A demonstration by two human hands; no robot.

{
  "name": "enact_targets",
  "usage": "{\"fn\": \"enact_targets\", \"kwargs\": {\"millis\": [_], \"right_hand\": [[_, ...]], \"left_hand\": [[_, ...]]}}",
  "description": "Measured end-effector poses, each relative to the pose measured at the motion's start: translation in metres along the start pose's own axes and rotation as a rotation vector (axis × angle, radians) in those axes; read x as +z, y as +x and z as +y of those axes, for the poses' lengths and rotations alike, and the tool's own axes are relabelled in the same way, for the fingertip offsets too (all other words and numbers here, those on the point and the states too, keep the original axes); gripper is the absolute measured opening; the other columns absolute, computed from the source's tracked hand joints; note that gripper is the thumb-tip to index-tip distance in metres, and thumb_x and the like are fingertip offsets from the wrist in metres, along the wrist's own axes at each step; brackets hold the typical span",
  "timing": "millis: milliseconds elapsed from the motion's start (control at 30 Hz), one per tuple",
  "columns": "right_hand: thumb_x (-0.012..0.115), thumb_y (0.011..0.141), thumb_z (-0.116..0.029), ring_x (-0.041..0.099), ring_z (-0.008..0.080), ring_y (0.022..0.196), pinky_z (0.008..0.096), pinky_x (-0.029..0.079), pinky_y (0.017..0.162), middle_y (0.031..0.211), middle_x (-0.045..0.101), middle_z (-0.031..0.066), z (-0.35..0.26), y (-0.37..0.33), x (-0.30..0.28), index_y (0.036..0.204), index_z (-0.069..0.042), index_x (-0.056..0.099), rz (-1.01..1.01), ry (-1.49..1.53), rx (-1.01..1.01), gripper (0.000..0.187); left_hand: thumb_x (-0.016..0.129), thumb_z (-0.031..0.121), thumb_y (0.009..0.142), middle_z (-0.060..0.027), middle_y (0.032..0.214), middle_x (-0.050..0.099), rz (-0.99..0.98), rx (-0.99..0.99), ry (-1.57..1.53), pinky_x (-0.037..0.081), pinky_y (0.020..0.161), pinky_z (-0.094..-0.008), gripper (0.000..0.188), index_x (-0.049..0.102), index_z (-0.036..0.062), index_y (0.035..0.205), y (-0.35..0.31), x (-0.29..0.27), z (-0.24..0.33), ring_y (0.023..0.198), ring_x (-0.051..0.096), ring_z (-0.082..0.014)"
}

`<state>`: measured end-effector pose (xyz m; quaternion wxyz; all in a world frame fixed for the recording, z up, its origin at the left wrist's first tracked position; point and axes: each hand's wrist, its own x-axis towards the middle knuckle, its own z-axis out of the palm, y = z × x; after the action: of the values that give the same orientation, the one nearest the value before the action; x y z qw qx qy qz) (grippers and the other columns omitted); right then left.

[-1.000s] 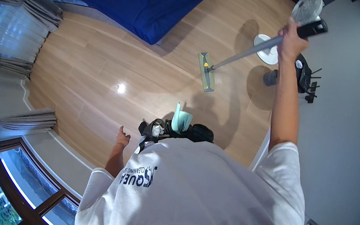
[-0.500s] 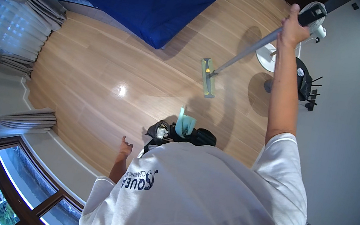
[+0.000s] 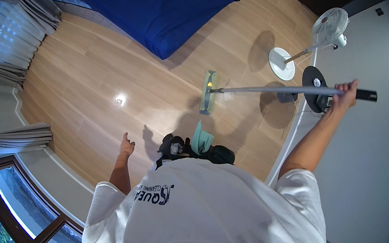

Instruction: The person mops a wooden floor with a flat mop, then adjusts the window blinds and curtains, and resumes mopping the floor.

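My right hand (image 3: 345, 95) is wrapped round the upper end of a flat mop's pole (image 3: 279, 90), just below its black grip (image 3: 367, 95). The pole slants across to the left, and its flat head (image 3: 208, 92), grey with a yellow-green border, lies on the wood floor (image 3: 86, 70). Held out at my left side, my left hand (image 3: 127, 146) has nothing in it; one finger is stretched out and the others look loosely bent. At my waist hangs a black pouch (image 3: 170, 144), with a mint-green cloth (image 3: 200, 140) sticking out beside it.
A bed with a dark blue cover (image 3: 137, 2) stands at the far left. On the right are a white standing fan (image 3: 282, 64) and a round black table (image 3: 313, 81) by the wall. Curtains (image 3: 26, 139) and windows (image 3: 24, 201) line the left side.
My right hand has swung down and to the right, bringing the pole nearly level in view. The mop head has shifted slightly left and nearer. My left hand has moved a little left and forward.
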<state>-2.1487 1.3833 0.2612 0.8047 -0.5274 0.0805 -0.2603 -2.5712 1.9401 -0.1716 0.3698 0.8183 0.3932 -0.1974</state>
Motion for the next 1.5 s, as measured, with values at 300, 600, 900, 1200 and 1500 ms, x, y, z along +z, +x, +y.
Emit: {"fn": "enact_targets", "kwargs": {"millis": [300,600,900,1200,1500], "right_hand": [[0.049,0.084,-0.037,0.031,0.0102,0.047,0.0282,0.032,0.051,0.051,0.030,-0.0026,-0.008,-0.024,-0.065,0.068,-0.013,0.042,-0.217,0.041,-0.001,0.030],[0.055,0.081,-0.035,0.041,0.0112,0.050,0.0264,0.036,0.048,0.054,0.041,0.0002,0.002,-0.056,-0.008,0.069,-0.009,0.040,-1.256,0.201,-0.046,0.033],[0.045,0.086,-0.038,0.036,0.0105,0.048,0.0251,0.033,0.049,0.053,0.036,-0.0011,-0.012,0.015,-0.028,0.072,-0.010,0.040,-1.194,0.342,0.006,0.031],[0.060,0.071,-0.051,0.053,0.0150,0.055,0.0270,0.043,0.052,0.060,0.051,0.0029,-0.095,0.209,0.004,0.072,-0.008,0.046,-1.612,0.507,-0.129,0.045],[0.075,0.062,-0.027,0.060,0.0121,0.052,0.0248,0.051,0.054,0.075,0.063,0.0007,-0.153,0.277,0.071,0.070,-0.012,0.046,-2.222,0.960,-0.136,0.034]], "left_hand": [[0.059,0.016,0.070,-0.0232,0.105,0.053,-0.117,0.016,0.098,0.040,0.087,-0.0382,0.074,0.018,0.0097,0.131,-0.004,0.086,0.138,0.100,0.050,-0.0352],[0.071,0.015,0.057,-0.0167,0.126,0.034,0.068,1.023,-0.161,0.030,0.096,-0.0362,0.079,0.032,0.0086,0.126,-0.085,0.153,0.458,0.116,0.033,-0.0322],[0.061,0.017,0.068,-0.0062,0.068,0.053,0.195,1.133,-0.284,0.038,0.063,-0.0385,0.015,0.049,0.0113,0.074,-0.096,0.207,0.587,0.073,0.054,-0.0256],[0.050,0.003,0.069,-0.0037,0.085,0.055,0.213,0.957,-0.237,0.031,0.078,-0.0369,0.023,0.051,0.0137,0.090,-0.168,0.179,0.714,0.089,0.051,-0.0227],[0.042,-0.009,0.064,-0.0078,0.091,0.055,0.232,0.740,-0.214,0.031,0.080,-0.0377,0.042,0.045,0.0126,0.101,-0.234,0.131,0.764,0.091,0.051,-0.0263]]}}
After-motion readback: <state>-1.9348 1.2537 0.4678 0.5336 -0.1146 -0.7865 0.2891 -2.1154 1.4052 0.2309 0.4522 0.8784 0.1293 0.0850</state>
